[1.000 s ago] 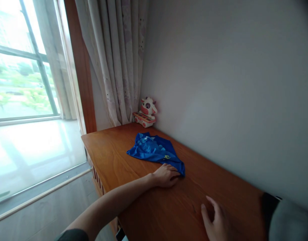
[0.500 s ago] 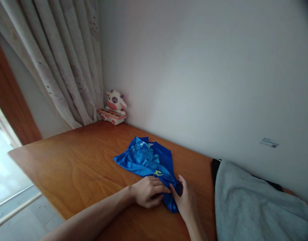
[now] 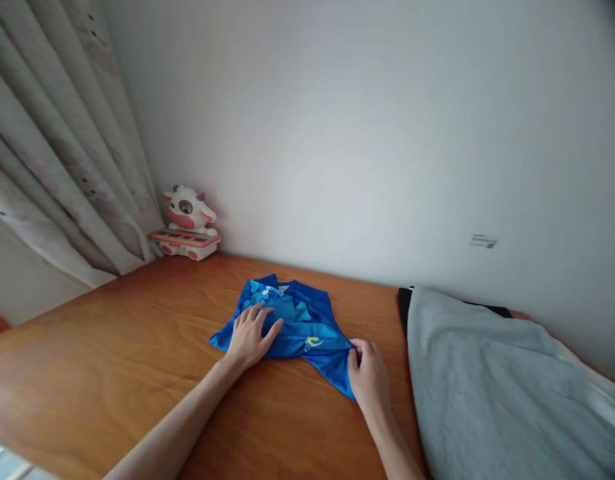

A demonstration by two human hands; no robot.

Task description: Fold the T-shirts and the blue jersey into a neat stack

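Note:
A small blue garment, which looks like a shirt with a lighter blue print and a yellow figure on it, lies rumpled on the wooden table. My left hand rests flat on its left part, fingers spread over the print. At its right end my right hand pinches the fabric between thumb and fingers, drawing that corner out to the right. Part of the cloth is hidden beneath my left hand.
On the wooden table, a toy cow with a keyboard stands in the back left corner beside the curtain. A grey cloth covers something black at the right. A wall with a small label runs behind.
My left hand has moved left from near my right hand onto the garment's printed part. The right end of the garment is spread out more. The camera view has turned right.

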